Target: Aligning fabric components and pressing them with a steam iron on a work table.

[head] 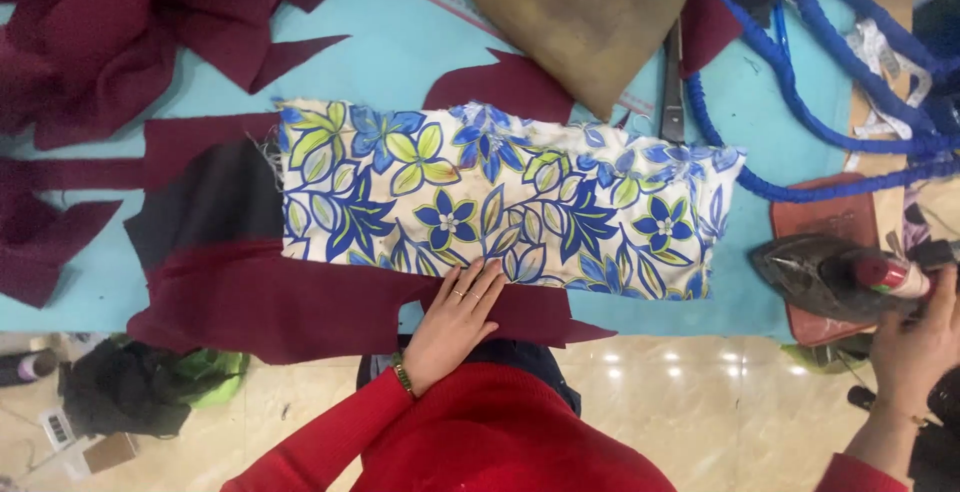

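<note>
Head view: looks straight down at a blue surface with cloth on it.
Flower cloth: a white cloth with blue and yellow flowers lies flat in the middle of the surface.
Red cloth: a dark red piece lies under the flower cloth and sticks out at the near edge and on the left.
Left hand: the left hand lies flat with fingers out, its grip released, on the red cloth, and the fingertips touch the near edge of the flower cloth.
Right hand: the right hand is at the right edge, with its grip clenched around the handle of the iron.
Iron: the dark iron rests on a red-brown pad, well apart from the flower cloth.
Scraps: more dark red scraps lie in the far left corner.
Other things: a brown bag, scissors and a blue cord lie at the far side.
</note>
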